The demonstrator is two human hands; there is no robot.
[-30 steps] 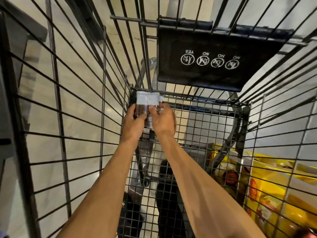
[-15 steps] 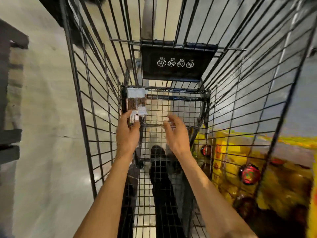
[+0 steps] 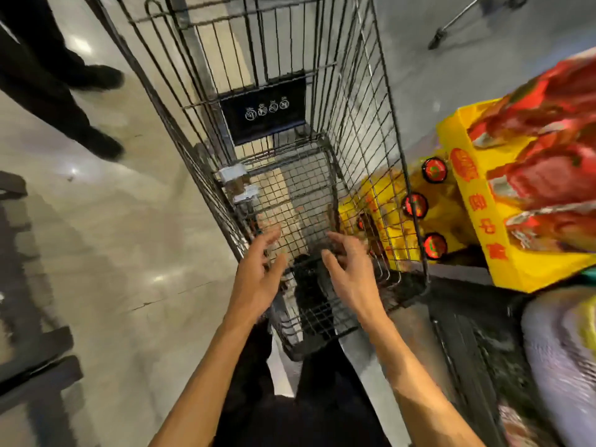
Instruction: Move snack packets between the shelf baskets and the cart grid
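- Since half a second ago, both grips have drawn back from the snack packet [image 3: 237,184]. The left one, then just under it, is now well apart from it, and the view has risen out of the cart [image 3: 364,156].
- Nearest, the person's dark trousers [image 3: 290,401] fill the bottom of the view, with both bare forearms reaching forward above them.
- The left grip [image 3: 258,279] is spread loose at the cart's near left edge and holds nothing.
- The right grip [image 3: 351,279] is beside it over the near end of the cart, fingers lightly bent and apart, also holding nothing.
- Beyond the grips, the snack packet sits against the cart's left wire wall, at the far-left corner of the basket floor. Its white strip is up and its brown contents are below. Motion blur makes it hard to tell whether it hangs on the wire or only leans.
- Right of the cart, a yellow box [image 3: 483,204] holds red packets [image 3: 548,175].
- Farther in, a black placard [image 3: 263,112] hangs on the cart's end wall.
- Farthest left, another person's dark shoes [image 3: 103,146] stand on the glossy floor [image 3: 129,253].
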